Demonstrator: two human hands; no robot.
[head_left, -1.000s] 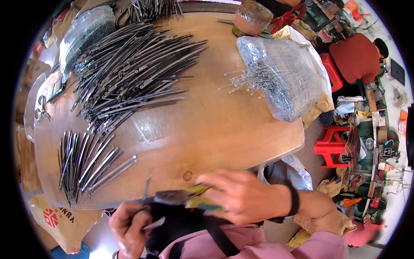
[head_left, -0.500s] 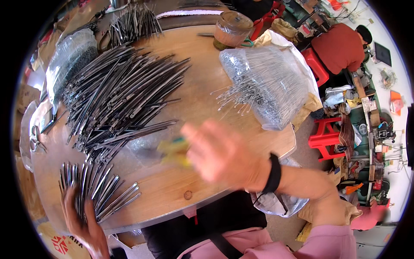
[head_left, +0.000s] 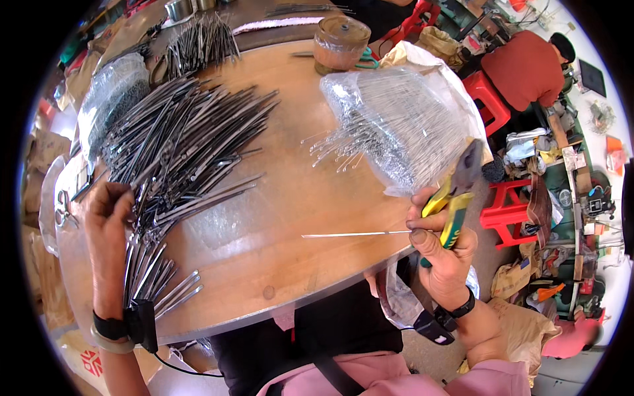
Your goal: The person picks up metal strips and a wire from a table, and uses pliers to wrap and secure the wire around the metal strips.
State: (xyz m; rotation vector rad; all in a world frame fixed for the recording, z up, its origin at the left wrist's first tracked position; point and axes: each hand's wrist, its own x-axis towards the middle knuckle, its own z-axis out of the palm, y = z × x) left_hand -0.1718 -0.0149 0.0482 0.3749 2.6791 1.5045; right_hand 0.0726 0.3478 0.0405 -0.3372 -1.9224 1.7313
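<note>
My left hand (head_left: 109, 208) is at the left edge of a large heap of dark flat metal strips (head_left: 191, 138), its fingers pinched on a strip there; their tips are partly hidden. Just below it, a smaller fan of shinier strips (head_left: 152, 274) lies near the table edge. My right hand (head_left: 446, 261) is closed round pliers (head_left: 452, 214) with yellow and green handles, their dark jaws pointing up. Between that hand's thumb and finger is a thin straight metal wire (head_left: 356, 234), stretching left over the table.
A plastic bag of thin looped wires (head_left: 403, 125) lies at the right of the wooden table (head_left: 290, 171). Behind it stands a round container (head_left: 341, 43). Scissors (head_left: 63, 208) and another bag (head_left: 112, 99) are at the left. A person (head_left: 525, 69) sits beyond red stools (head_left: 505, 214).
My left hand has gone from the small fan of strips up to the big heap. My right hand has moved right with the pliers, now jaws up, and the thin wire shows in it.
</note>
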